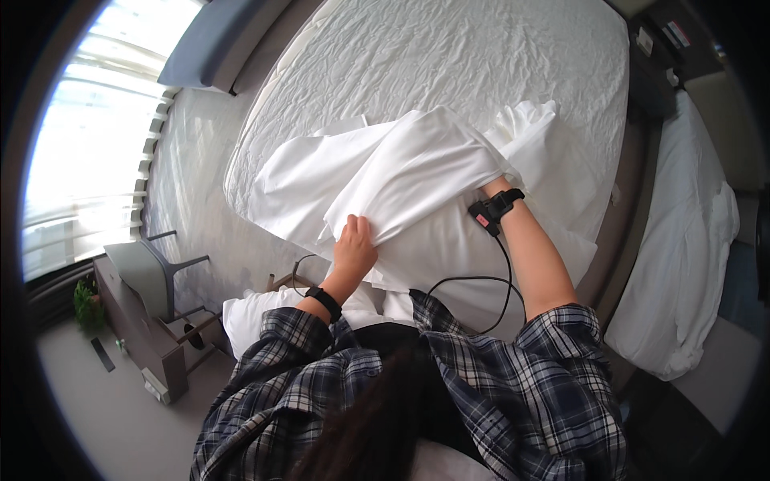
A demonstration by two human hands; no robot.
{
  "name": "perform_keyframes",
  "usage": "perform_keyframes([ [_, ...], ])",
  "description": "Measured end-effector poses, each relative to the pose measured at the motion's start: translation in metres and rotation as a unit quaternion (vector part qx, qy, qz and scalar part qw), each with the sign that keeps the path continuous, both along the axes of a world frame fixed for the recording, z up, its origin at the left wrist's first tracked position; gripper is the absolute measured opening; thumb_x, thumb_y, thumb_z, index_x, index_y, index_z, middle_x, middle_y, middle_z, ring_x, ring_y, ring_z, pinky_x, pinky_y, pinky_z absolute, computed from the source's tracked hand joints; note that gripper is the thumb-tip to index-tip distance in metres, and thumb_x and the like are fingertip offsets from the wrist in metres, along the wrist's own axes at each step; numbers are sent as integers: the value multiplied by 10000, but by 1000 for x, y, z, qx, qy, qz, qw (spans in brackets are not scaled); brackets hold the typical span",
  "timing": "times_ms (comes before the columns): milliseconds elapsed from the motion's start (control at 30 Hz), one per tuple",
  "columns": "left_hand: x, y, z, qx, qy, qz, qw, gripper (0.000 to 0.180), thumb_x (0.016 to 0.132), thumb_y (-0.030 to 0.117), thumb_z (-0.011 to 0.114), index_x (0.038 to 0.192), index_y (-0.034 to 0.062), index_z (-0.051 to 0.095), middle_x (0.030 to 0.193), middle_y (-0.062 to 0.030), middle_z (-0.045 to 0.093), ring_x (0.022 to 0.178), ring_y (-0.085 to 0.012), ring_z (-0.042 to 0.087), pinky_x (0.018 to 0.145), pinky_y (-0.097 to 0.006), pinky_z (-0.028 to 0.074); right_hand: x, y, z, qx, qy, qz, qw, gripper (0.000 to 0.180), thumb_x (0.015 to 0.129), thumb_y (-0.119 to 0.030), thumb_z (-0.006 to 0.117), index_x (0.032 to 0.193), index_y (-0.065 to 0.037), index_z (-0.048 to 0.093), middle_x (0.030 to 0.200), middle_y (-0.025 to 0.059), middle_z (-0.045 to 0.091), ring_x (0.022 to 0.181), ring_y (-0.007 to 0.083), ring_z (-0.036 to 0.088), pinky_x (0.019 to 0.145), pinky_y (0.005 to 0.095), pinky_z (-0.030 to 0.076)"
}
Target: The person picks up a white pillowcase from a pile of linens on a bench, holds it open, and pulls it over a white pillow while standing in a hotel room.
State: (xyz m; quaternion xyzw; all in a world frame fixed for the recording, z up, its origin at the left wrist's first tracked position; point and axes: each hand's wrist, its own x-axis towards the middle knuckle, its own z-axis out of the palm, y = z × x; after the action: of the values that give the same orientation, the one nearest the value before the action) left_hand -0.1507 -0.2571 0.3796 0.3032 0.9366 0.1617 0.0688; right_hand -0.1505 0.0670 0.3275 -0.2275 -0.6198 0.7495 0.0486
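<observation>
A smooth white bed linen cloth (pixel 401 168), perhaps a sheet or a cover, lies bunched over the near end of the bed. My left hand (pixel 353 250) has its fingers closed on the cloth's near edge, left of the middle. Farther right, my right hand (pixel 494 186) reaches under a fold, so its fingers are hidden. On that wrist sits a black strapped device (pixel 491 211) with a cable running down towards me. Beneath the cloth, the mattress (pixel 473 56) wears a wrinkled white cover.
To the right, a long bundle of white bedding (pixel 682 248) lies beside the bed. A white pillow (pixel 245 321) is near my left elbow. At left stand a grey chair (pixel 144 272) and a desk (pixel 140 329); a blue-grey bench (pixel 216 40) is by the bright window (pixel 88 136).
</observation>
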Motion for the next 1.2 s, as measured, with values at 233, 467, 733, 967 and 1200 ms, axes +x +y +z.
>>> perform_keyframes([
  [233, 2, -27, -16, -187, -214, 96, 954, 118, 711, 128, 556, 774, 30, 536, 776, -193, 617, 715, -366, 609, 610, -440, 491, 20, -58, 28, 542, 76, 72, 834, 431, 816, -208, 522, 1191, -3, 469, 1200, 214, 483, 1112, 363, 438, 966, 405, 332],
  [467, 1, -25, 34, -78, -121, 9, 990, 92, 713, 132, 552, 708, 49, 513, 605, -129, 587, 572, -328, 590, 528, -439, 464, 58, -170, 80, 591, 74, 308, 742, 393, 793, -271, 533, 1081, -4, 540, 1071, 186, 548, 1036, 330, 481, 920, 452, 345],
  [733, -3, 9, 89, 110, 34, -146, 983, 148, 554, 140, 598, 544, 111, 454, 455, -36, 475, 454, -202, 534, 399, -333, 408, 32, -164, 98, 493, 55, 423, 758, 247, 774, -246, 552, 933, -69, 619, 931, 146, 612, 905, 282, 568, 817, 375, 433],
  [967, 12, 48, 122, 212, 36, -345, 914, 177, 533, 168, 592, 522, 82, 438, 468, -24, 428, 439, -187, 477, 389, -324, 390, 25, -163, 94, 480, 103, 396, 776, 258, 772, -247, 555, 950, -69, 615, 954, 151, 605, 926, 284, 559, 830, 373, 428],
  [1200, 27, 61, 149, 258, 81, -403, 875, 150, 492, 180, 542, 496, 77, 432, 467, 2, 381, 451, -156, 432, 384, -282, 373, -7, -171, 71, 459, 108, 342, 812, 270, 771, -247, 559, 967, -69, 611, 977, 156, 598, 946, 286, 551, 844, 370, 423],
])
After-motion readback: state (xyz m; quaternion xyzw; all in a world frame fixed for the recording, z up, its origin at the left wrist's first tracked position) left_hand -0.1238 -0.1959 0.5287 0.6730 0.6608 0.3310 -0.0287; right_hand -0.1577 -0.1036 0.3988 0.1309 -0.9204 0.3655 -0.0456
